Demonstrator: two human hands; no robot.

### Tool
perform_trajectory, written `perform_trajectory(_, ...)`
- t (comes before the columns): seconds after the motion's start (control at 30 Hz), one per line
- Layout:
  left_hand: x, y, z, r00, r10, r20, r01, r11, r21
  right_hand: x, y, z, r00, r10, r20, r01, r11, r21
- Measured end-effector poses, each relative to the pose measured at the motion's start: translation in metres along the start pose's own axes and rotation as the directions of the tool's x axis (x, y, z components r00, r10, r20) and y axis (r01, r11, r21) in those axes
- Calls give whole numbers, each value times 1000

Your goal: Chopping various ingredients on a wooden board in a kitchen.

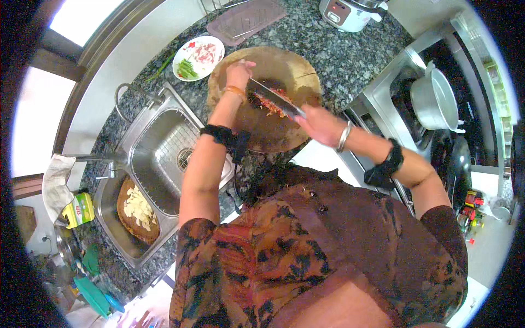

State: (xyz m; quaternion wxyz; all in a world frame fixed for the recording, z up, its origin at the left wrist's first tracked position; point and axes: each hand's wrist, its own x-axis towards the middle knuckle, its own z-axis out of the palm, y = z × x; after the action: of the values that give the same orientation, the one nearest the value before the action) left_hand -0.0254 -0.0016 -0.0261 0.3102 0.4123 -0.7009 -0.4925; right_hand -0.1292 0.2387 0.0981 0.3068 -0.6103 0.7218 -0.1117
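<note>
My right hand, slightly blurred, grips the handle end of a kitchen knife with a broad blade. At the blade's far end is my left hand, its fingers closed at the tip. Beneath the blade lies a strip of finely chopped red food, probably chilli. It rests on a thick round wooden chopping board with dark wet patches. Beside my left hand, a white plate holds sliced green pieces, pale pinkish meat-like slices and some red bits.
To the left is a steel double sink; a brown tray of pale sliced food sits in one basin. A rice cooker and a rack stand behind the board. On the right, a metal pot is on the stove.
</note>
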Motion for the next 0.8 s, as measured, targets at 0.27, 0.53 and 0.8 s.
perform_trajectory(0.27, 2, 3, -13, 987, 162, 13, -153, 895, 418, 9, -2, -18, 994, -102, 28, 101, 995, 18)
perform_trajectory(0.53, -10, 3, 0, 991, 2, -134, -11, 998, -67, -3, 9, 7, 998, -57, -16, 58, 996, 71)
perform_trajectory(0.8, -32, 16, -10, 986, -141, -91, 125, 978, -166, -9, 3, 26, 992, -75, -106, 78, 997, 20)
